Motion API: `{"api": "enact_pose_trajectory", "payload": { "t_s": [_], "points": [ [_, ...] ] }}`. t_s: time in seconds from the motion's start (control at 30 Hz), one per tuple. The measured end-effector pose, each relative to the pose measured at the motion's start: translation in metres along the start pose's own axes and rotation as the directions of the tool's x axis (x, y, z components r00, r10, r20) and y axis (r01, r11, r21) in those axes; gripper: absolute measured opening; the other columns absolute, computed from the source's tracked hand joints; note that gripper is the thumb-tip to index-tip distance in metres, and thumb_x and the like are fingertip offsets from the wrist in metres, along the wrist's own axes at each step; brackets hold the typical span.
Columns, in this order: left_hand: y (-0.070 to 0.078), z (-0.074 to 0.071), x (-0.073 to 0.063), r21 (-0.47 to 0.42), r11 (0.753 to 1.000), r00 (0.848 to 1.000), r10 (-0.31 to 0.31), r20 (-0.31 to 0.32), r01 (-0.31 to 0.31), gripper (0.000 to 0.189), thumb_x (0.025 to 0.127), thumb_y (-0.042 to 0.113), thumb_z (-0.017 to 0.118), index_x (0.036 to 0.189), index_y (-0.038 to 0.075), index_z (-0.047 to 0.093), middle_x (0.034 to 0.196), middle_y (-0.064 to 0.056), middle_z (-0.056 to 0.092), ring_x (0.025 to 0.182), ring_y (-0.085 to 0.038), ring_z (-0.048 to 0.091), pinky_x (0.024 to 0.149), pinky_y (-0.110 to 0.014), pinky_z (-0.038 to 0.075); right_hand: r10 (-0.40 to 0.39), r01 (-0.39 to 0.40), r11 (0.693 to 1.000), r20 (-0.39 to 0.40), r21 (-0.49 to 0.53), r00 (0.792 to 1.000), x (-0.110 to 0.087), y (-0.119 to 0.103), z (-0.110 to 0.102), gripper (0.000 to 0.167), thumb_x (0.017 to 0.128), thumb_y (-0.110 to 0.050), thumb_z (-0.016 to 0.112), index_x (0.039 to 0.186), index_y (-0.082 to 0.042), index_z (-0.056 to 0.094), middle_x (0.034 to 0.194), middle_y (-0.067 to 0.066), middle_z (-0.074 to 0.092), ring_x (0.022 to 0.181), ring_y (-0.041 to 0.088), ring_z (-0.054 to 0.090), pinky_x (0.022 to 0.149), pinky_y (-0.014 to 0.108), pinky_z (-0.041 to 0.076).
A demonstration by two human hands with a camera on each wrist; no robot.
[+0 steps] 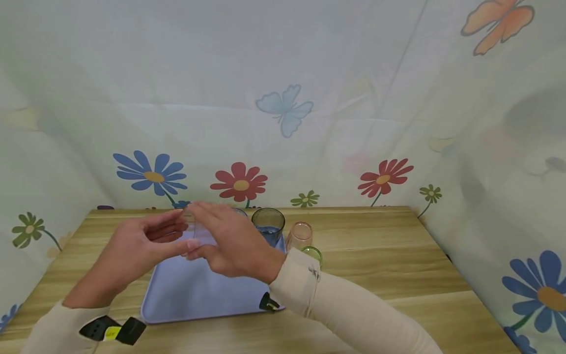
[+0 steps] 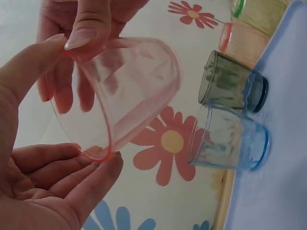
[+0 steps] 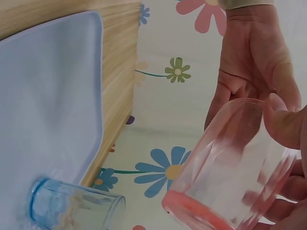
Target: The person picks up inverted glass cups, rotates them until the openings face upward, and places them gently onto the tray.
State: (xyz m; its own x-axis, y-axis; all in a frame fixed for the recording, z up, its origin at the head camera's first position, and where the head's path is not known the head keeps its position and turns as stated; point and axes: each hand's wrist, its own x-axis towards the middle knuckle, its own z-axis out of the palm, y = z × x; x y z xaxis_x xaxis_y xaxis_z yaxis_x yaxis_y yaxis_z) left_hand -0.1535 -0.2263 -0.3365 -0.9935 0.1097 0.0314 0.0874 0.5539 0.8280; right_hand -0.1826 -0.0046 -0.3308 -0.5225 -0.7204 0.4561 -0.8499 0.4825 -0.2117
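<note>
A clear pink-tinted glass (image 2: 139, 91) is held up above the tray by both hands, tilted on its side. My left hand (image 1: 137, 246) pinches its rim between thumb and fingertips. My right hand (image 1: 239, 241) grips the same glass from the other side, thumb and fingers around its wall; in the right wrist view its pink base (image 3: 196, 211) points away from the left hand. Behind the right hand, a blue glass (image 2: 230, 139) and a smoky dark glass (image 1: 268, 221) stand upright on the lilac tray (image 1: 199, 300).
Another pink glass (image 1: 300, 233) and a green glass (image 1: 313, 253) stand near the tray's right side, partly hidden by the right forearm. The tray lies on a wooden table (image 1: 376, 255). A flower-printed cloth (image 1: 345, 137) hangs behind and at the sides.
</note>
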Motion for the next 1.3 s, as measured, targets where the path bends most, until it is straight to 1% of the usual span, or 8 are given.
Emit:
{"api": "enact_pose_trajectory", "payload": {
  "t_s": [0.17, 0.3, 0.47, 0.6, 0.7, 0.93, 1.1, 1.3],
  "points": [
    [-0.008, 0.002, 0.001, -0.205, 0.979, 1.000, 0.007, 0.028, -0.001, 0.084, 0.092, 0.038, 0.080, 0.161, 0.012, 0.040, 0.156, -0.014, 0.055, 0.129, -0.009, 0.066, 0.090, -0.023, 0.062, 0.054, -0.035, 0.984, -0.106, 0.175, 0.993, -0.001, 0.005, 0.004, 0.069, 0.094, -0.025, 0.079, 0.152, -0.005, 0.049, 0.148, 0.008, 0.063, 0.134, 0.018, 0.063, 0.115, 0.025, 0.050],
    [-0.018, 0.003, 0.004, -0.402, 0.914, 0.995, 0.087, 0.040, -0.063, 0.078, 0.095, 0.018, 0.077, 0.161, 0.008, 0.038, 0.153, 0.000, 0.059, 0.122, 0.011, 0.063, 0.091, -0.017, 0.060, 0.109, -0.040, 0.932, -0.171, 0.361, 0.979, -0.001, 0.008, 0.007, 0.069, 0.090, -0.021, 0.083, 0.149, -0.004, 0.053, 0.141, 0.009, 0.068, 0.125, 0.017, 0.068, 0.106, 0.020, 0.054],
    [-0.026, 0.006, 0.007, -0.518, 0.846, 0.984, 0.171, 0.042, -0.125, 0.079, 0.095, 0.001, 0.073, 0.162, 0.004, 0.033, 0.143, 0.019, 0.064, 0.125, 0.009, 0.062, 0.093, -0.014, 0.058, 0.254, -0.107, 0.775, -0.151, 0.623, 0.955, -0.003, 0.008, 0.010, 0.070, 0.088, -0.010, 0.083, 0.150, -0.001, 0.053, 0.149, 0.014, 0.063, 0.141, 0.020, 0.059, 0.117, 0.024, 0.046],
    [-0.024, 0.008, 0.008, -0.480, 0.867, 0.987, 0.162, 0.020, -0.133, 0.083, 0.093, 0.003, 0.076, 0.164, 0.009, 0.032, 0.154, 0.009, 0.058, 0.125, 0.013, 0.060, 0.094, -0.012, 0.056, 0.339, -0.144, 0.634, -0.106, 0.760, 0.935, -0.003, 0.009, 0.012, 0.068, 0.090, -0.005, 0.080, 0.151, -0.003, 0.051, 0.150, 0.015, 0.061, 0.143, 0.022, 0.057, 0.119, 0.023, 0.044],
    [-0.019, 0.011, 0.007, -0.434, 0.892, 0.990, 0.138, -0.001, -0.125, 0.085, 0.093, 0.007, 0.077, 0.165, 0.012, 0.031, 0.161, -0.004, 0.051, 0.124, 0.014, 0.060, 0.094, -0.011, 0.056, 0.352, -0.148, 0.595, -0.090, 0.790, 0.932, -0.003, 0.010, 0.011, 0.068, 0.090, -0.002, 0.078, 0.152, -0.003, 0.049, 0.151, 0.016, 0.060, 0.144, 0.024, 0.056, 0.120, 0.023, 0.043],
    [-0.008, 0.009, 0.007, -0.310, 0.945, 0.994, 0.108, 0.012, -0.099, 0.088, 0.094, 0.024, 0.079, 0.166, 0.018, 0.029, 0.165, -0.010, 0.044, 0.131, 0.012, 0.056, 0.096, -0.010, 0.054, 0.354, -0.206, 0.563, -0.008, 0.800, 0.935, -0.004, 0.011, 0.002, 0.069, 0.094, -0.002, 0.074, 0.156, -0.003, 0.044, 0.158, 0.015, 0.053, 0.150, 0.023, 0.049, 0.122, 0.023, 0.041],
    [-0.007, 0.002, 0.004, -0.270, 0.961, 0.996, 0.077, 0.038, -0.064, 0.089, 0.092, 0.029, 0.080, 0.165, 0.016, 0.031, 0.164, -0.011, 0.046, 0.127, 0.014, 0.057, 0.094, -0.011, 0.056, 0.351, -0.295, 0.557, 0.102, 0.776, 0.931, -0.001, 0.011, -0.006, 0.073, 0.093, -0.006, 0.077, 0.158, -0.004, 0.043, 0.161, 0.012, 0.050, 0.149, 0.015, 0.049, 0.120, 0.021, 0.042],
    [-0.005, 0.000, 0.006, -0.177, 0.982, 0.994, 0.086, 0.071, -0.072, 0.093, 0.090, 0.032, 0.082, 0.165, 0.014, 0.030, 0.163, -0.011, 0.047, 0.136, -0.004, 0.059, 0.093, -0.013, 0.057, 0.369, -0.415, 0.639, 0.215, 0.648, 0.904, 0.005, 0.015, -0.017, 0.080, 0.088, -0.015, 0.084, 0.157, -0.007, 0.045, 0.158, 0.008, 0.055, 0.145, 0.017, 0.054, 0.116, 0.022, 0.046]
  ]
}}
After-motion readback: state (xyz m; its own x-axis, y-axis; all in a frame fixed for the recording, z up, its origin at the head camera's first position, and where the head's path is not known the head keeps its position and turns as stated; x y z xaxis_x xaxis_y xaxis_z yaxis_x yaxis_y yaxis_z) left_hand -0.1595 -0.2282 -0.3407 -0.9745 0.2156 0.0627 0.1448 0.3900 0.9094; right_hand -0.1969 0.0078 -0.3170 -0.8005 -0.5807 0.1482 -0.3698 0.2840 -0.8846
